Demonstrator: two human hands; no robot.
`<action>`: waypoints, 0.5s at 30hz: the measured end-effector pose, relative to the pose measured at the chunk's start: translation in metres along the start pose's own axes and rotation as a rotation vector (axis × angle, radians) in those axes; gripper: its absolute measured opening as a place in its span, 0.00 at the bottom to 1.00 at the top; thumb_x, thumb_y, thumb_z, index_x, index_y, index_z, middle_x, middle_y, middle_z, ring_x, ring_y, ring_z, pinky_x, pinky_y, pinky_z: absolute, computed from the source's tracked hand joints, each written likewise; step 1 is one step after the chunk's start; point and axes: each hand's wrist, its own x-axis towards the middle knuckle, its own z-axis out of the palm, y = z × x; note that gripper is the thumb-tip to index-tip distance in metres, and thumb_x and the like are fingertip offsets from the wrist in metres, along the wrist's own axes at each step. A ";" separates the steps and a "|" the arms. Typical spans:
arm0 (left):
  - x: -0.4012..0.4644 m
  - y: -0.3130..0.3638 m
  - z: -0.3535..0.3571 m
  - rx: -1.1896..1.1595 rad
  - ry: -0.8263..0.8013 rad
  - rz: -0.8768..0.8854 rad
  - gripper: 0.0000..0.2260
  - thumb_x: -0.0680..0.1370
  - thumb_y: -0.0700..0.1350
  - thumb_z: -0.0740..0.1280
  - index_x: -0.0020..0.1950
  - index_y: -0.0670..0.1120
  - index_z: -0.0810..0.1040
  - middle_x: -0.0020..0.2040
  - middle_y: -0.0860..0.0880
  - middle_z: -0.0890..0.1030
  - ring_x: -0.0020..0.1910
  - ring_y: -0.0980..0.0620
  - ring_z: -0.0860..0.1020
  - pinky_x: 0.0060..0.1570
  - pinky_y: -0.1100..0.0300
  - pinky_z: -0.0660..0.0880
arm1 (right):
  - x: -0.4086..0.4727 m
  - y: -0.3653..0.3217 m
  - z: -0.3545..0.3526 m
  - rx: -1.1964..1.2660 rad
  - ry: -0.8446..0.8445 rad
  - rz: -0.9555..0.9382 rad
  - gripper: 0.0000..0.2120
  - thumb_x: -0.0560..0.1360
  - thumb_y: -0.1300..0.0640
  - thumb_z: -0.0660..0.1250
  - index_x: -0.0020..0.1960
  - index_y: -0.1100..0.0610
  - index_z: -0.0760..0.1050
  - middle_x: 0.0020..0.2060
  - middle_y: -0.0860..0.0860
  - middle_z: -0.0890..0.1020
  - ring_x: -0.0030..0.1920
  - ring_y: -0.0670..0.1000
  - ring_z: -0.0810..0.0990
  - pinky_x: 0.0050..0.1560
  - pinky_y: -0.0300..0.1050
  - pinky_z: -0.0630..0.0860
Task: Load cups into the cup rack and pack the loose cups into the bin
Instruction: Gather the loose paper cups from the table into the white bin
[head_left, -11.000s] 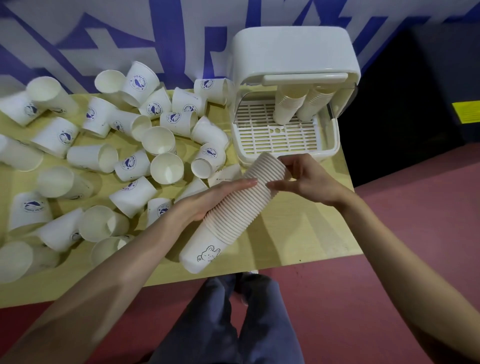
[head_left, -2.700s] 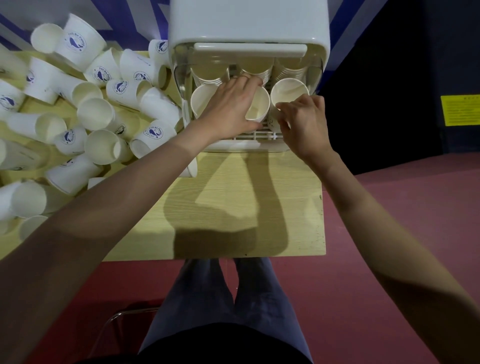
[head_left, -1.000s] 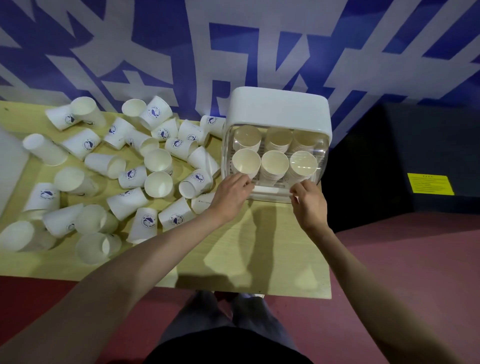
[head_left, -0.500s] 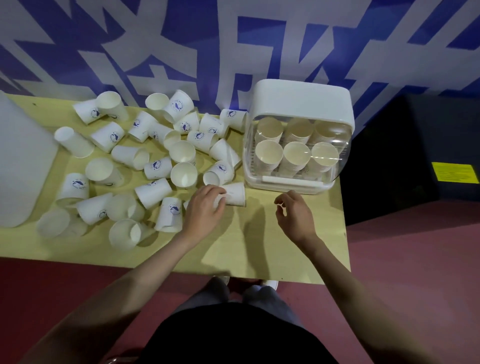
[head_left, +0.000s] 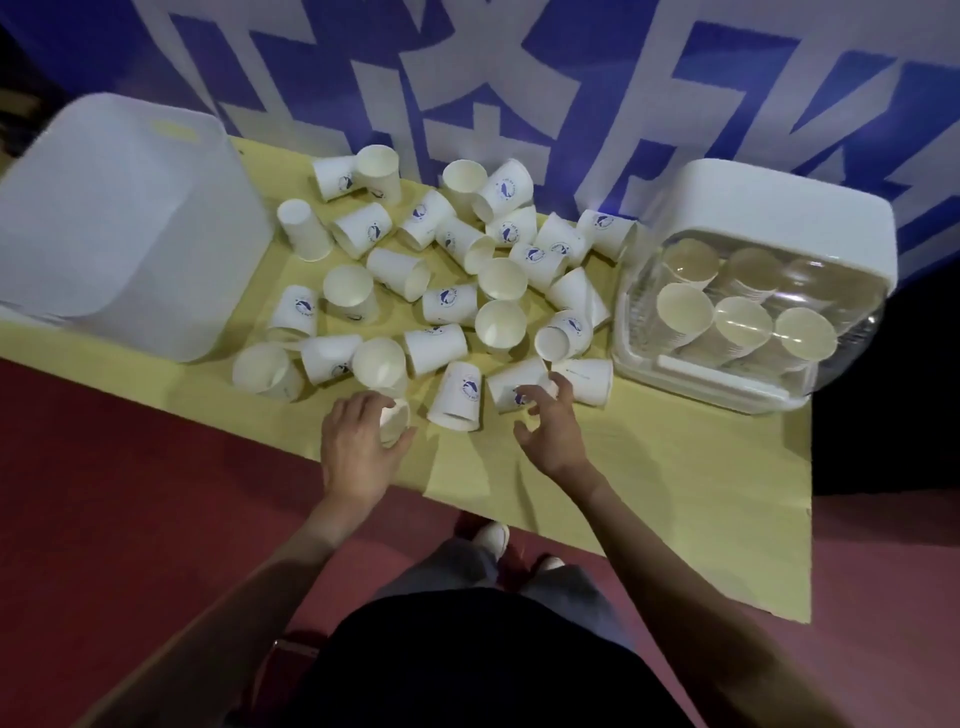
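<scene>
Our left hand (head_left: 361, 441) grips one cup (head_left: 393, 420); right hand (head_left: 545, 423) open, fingers on a tipped cup (head_left: 517, 387). Bin (head_left: 130, 228) far left. Risk: squeezing crushes paper, or knocks neighbours off the table (head_left: 675, 467).

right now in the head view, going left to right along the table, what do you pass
white bin → loose cups → cup rack
</scene>
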 end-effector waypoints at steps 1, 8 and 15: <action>-0.003 -0.001 -0.001 0.019 -0.005 -0.018 0.16 0.63 0.46 0.79 0.45 0.42 0.79 0.42 0.44 0.80 0.40 0.41 0.76 0.40 0.51 0.73 | 0.004 0.001 0.002 0.020 0.007 0.020 0.20 0.68 0.68 0.68 0.59 0.61 0.73 0.68 0.63 0.60 0.47 0.58 0.77 0.52 0.50 0.76; -0.014 0.011 0.002 0.027 -0.033 -0.252 0.13 0.70 0.49 0.74 0.50 0.43 0.81 0.49 0.45 0.82 0.39 0.40 0.81 0.32 0.54 0.73 | 0.033 0.000 -0.014 0.250 0.051 0.223 0.12 0.70 0.65 0.68 0.53 0.64 0.78 0.50 0.57 0.79 0.48 0.57 0.79 0.53 0.53 0.77; -0.023 0.020 -0.002 -0.018 -0.039 -0.287 0.06 0.77 0.39 0.66 0.48 0.38 0.81 0.44 0.39 0.81 0.41 0.38 0.79 0.36 0.51 0.73 | 0.012 0.009 -0.030 0.543 0.086 0.283 0.02 0.71 0.65 0.67 0.42 0.60 0.78 0.41 0.55 0.81 0.40 0.50 0.78 0.43 0.49 0.77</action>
